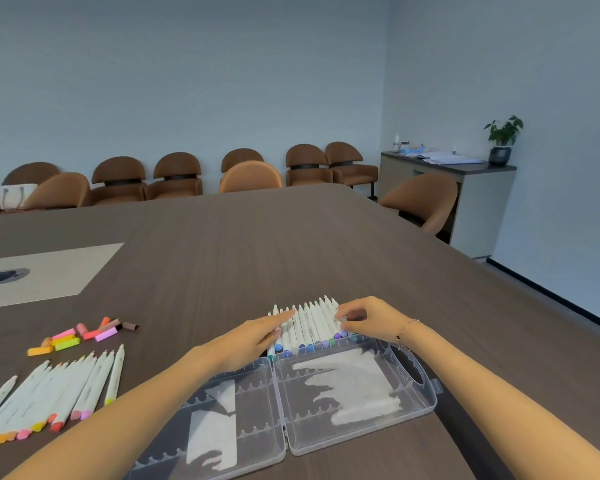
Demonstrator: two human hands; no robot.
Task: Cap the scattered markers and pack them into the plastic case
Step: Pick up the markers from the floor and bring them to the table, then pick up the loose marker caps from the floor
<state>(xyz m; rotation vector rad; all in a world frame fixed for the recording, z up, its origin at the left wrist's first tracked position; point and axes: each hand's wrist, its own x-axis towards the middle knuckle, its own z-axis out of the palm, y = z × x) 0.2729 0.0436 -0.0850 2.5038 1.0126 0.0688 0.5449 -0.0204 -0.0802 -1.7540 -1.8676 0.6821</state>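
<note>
Hands frame a row of white-barrelled markers (pixel 309 325) lying side by side on the dark wood table (pixel 257 244), just beyond the far edge of the clear plastic case (pixel 409 407). Blue, purple and green ends point toward the case. Left hand (pixel 253 336): fingers straight, flat against the left end of the row, gripping nothing. Right hand (pixel 364 320): fingers curled at the right end of the row, touching the outermost marker; a true pinch cannot be confirmed. Bracelet (pixel 406 332) on the right wrist.

Case lies open, both halves flat, handle on the right, no markers inside. Second group of markers (pixel 59 393) fans out at near left with warm-coloured ends toward the viewer. Loose caps (pixel 80 336) in pink, yellow, orange and brown sit beyond that group, apart from it.

Brown chairs (pixel 177 176) line the far wall; potted plant (pixel 502 142) on a side cabinet (pixel 478 195) at right.
</note>
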